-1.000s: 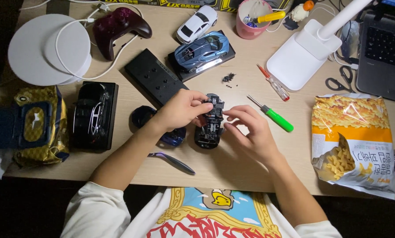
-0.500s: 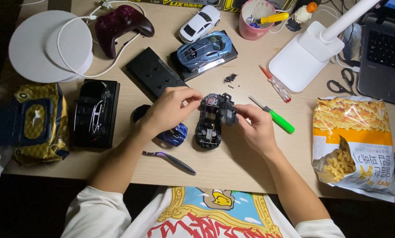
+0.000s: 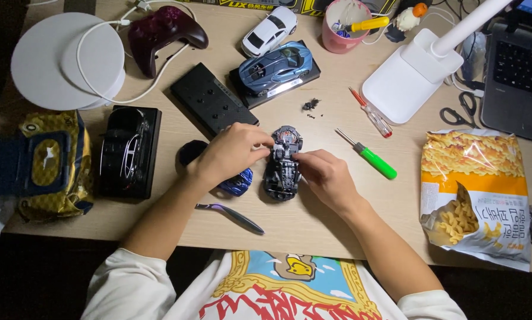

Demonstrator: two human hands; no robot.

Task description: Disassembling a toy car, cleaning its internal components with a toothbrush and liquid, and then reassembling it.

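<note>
home hobby desk: wooden desk, game controller, laptop, desk lamp, snack bag, model cars, screwdriver.

White short sleeves, shirt front with colourful cartoon print (yellow-framed), bare forearms

Work surface: light wooden desk, lit from above. Far right: white desk lamp, its arm rising out of view. Surroundings beyond the near and left desk edges are dark; floor and walls cannot be made out.
</note>
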